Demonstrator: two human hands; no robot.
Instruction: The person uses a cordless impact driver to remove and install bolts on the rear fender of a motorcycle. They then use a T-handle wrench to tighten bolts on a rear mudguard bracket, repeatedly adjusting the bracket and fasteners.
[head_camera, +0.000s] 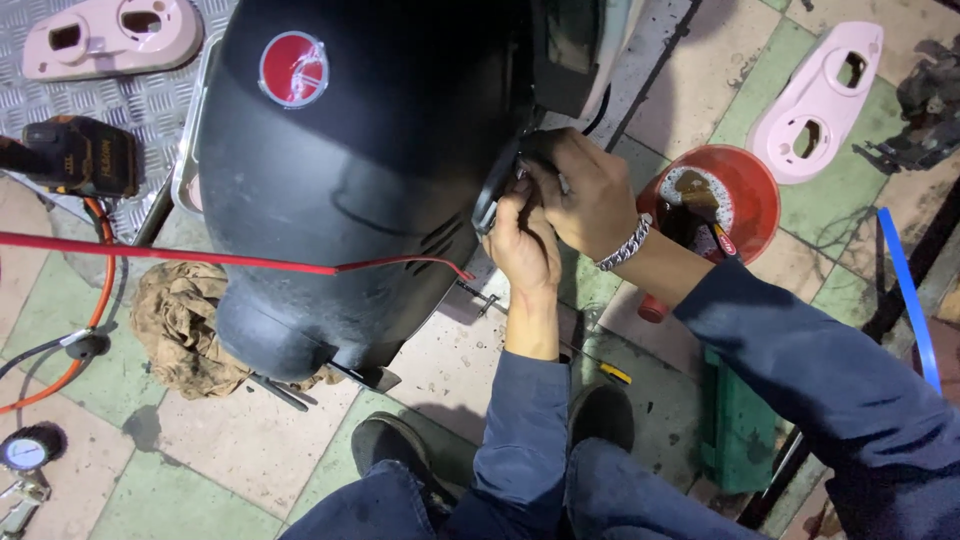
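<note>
Both hands work at the edge of a black scooter body (350, 180). The left hand (525, 245) pinches a small part there, too hidden to identify. The right hand (585, 195) curls over it, fingers pressed together.

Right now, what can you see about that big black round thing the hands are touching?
The black cover is a large, rounded, glossy shell, plastic by the look of it, like a scooter's body panel. A round red sticker sits near its top, and slanted vent slots are cut low on its side. It stands over the tiled floor, seen from above. The left hand and the right hand both press at its right edge. A thin red cord runs across it.
</note>
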